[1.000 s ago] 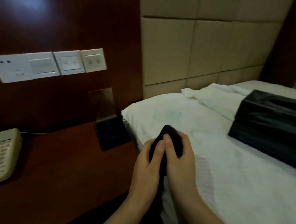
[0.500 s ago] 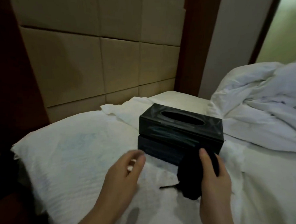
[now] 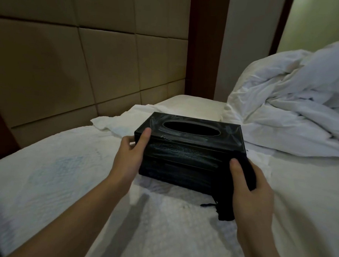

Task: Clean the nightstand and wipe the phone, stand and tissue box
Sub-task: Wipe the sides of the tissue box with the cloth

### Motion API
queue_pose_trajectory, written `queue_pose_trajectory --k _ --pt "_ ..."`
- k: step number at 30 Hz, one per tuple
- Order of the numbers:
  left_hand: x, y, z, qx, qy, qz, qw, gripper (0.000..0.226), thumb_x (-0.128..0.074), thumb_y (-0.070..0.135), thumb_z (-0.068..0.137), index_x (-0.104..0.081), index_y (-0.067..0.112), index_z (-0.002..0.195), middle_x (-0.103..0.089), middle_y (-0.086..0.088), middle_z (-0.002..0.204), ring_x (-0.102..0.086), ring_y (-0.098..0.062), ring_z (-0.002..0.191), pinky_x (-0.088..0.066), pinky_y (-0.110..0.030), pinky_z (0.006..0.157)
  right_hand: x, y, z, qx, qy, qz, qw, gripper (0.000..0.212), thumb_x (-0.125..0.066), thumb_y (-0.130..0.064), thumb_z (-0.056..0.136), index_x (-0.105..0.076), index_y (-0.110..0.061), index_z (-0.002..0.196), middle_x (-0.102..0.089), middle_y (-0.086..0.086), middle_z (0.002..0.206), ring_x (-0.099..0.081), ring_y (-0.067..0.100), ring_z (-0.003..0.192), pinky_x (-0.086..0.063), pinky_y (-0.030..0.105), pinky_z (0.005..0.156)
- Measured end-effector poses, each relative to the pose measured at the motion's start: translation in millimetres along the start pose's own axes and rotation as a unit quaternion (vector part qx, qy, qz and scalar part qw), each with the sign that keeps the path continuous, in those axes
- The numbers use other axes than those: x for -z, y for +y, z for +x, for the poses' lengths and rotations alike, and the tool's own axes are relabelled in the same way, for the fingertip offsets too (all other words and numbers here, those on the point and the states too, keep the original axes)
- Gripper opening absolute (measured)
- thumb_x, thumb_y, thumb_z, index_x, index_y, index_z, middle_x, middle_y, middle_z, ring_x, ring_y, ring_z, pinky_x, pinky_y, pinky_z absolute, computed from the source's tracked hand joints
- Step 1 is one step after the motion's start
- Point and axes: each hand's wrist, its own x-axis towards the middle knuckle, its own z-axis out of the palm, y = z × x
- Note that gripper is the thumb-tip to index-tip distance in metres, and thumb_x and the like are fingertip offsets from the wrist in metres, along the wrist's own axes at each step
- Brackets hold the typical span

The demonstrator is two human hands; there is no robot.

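hands [image 3: 190, 167] grip tissue box [image 3: 189, 148], right holding cloth [image 3: 245, 175].

I see a bed [image 3: 47, 181] with a white textured cover filling the lower part of my view. Behind it stands a padded beige headboard [image 3: 71, 67] made of square panels. Right of it runs a dark wooden post [image 3: 206, 52], then a pale wall [image 3: 252, 35]. A crumpled white duvet [image 3: 300, 106] lies at the bed's right edge. The light is dim.
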Motion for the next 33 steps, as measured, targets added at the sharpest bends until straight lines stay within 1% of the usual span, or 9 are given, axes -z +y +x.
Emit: queue_pose_trajectory --k 3,7,10,14,17,22,26,30,33 --pt "11 -4 4 0.028 0.041 0.000 0.999 0.061 -0.056 0.073 0.088 -0.052 0.019 0.115 -0.065 0.002 0.112 -0.065 -0.019 0.108 -0.053 -0.040 0.097 -1 -1 -1 -0.002 0.003 0.000 1.000 0.019 -0.066 -0.044 0.090 -0.067 -0.035 0.106 -0.070 -0.013 0.101 -0.066 0.009 0.099 -0.053 0.042 0.095" --pt "30 0 9 0.088 0.021 -0.008 0.996 0.064 -0.063 0.067 0.088 -0.060 0.011 0.119 -0.067 -0.006 0.118 -0.065 -0.019 0.102 -0.054 -0.031 0.082 -2 -1 -4 -0.006 -0.007 0.000 1.000 0.024 -0.065 -0.045 0.090 -0.066 -0.031 0.109 -0.068 -0.014 0.100 -0.065 0.007 0.098 -0.053 0.037 0.090" --pt "41 3 1 0.108 -0.005 -0.034 0.994 0.044 -0.064 0.060 0.091 -0.067 0.017 0.101 -0.068 -0.007 0.107 -0.061 -0.022 0.095 -0.050 -0.033 0.084 -5 -2 -8 -0.009 -0.019 0.007 1.000 0.020 -0.066 -0.045 0.089 -0.068 -0.035 0.106 -0.071 -0.012 0.099 -0.067 0.009 0.096 -0.056 0.043 0.090" --pt "61 7 -31 0.075 0.056 -0.074 0.993 0.024 -0.064 0.052 0.095 -0.062 0.029 0.087 -0.068 0.001 0.100 -0.066 -0.021 0.105 -0.052 -0.037 0.094 -8 -12 -21 0.002 -0.043 0.026 0.999 0.018 -0.067 -0.043 0.089 -0.070 -0.037 0.105 -0.073 -0.014 0.097 -0.068 0.005 0.094 -0.057 0.041 0.089" --pt "95 10 -68 0.060 0.098 -0.120 0.986 0.017 -0.062 0.050 0.095 -0.062 0.034 0.089 -0.068 0.006 0.100 -0.065 -0.016 0.104 -0.050 -0.035 0.092 -15 -28 -45 0.031 -0.091 0.036 0.995 0.023 -0.066 -0.045 0.088 -0.070 -0.036 0.108 -0.073 -0.011 0.100 -0.069 0.009 0.095 -0.057 0.039 0.083" --pt "180 11 -150 0.035 0.183 -0.121 0.975 0.024 -0.062 0.047 0.095 -0.077 0.035 0.081 -0.078 0.012 0.089 -0.068 -0.015 0.104 -0.051 -0.036 0.087 -38 -44 -111 0.051 -0.205 0.046 0.976 0.023 -0.064 -0.042 0.088 -0.069 -0.035 0.109 -0.071 -0.016 0.099 -0.066 -0.001 0.092 -0.049 0.022 0.074" --pt "251 2 -223 0.032 0.298 -0.115 0.947 0.019 -0.064 0.050 0.094 -0.074 0.033 0.094 -0.077 0.008 0.102 -0.069 -0.016 0.103 -0.051 -0.035 0.083 -66 -49 -182 0.016 -0.320 0.060 0.945 0.011 -0.064 -0.037 0.091 -0.070 -0.034 0.100 -0.072 -0.015 0.089 -0.067 0.002 0.081 -0.049 0.014 0.062" --pt "320 -16 -299 0.033 0.372 -0.101 0.922 0.029 -0.065 0.057 0.090 -0.073 0.036 0.110 -0.077 0.013 0.113 -0.067 -0.013 0.115 -0.049 -0.041 0.106 -102 -55 -265 -0.020 -0.400 0.084 0.912 0.017 -0.063 -0.035 0.093 -0.072 -0.025 0.103 -0.074 -0.005 0.094 -0.069 0.017 0.093 -0.052 0.032 0.077" --pt "370 -34 -350 0.051 0.436 -0.118 0.891 0.049 -0.070 0.059 0.082 -0.072 0.032 0.124 -0.073 0.009 0.125 -0.064 -0.019 0.123 -0.045 -0.048 0.112 -124 -60 -325 -0.050 -0.461 0.108 0.879 0.021 -0.063 -0.036 0.093 -0.072 -0.025 0.109 -0.074 -0.004 0.101 -0.068 0.015 0.097 -0.051 0.031 0.078"
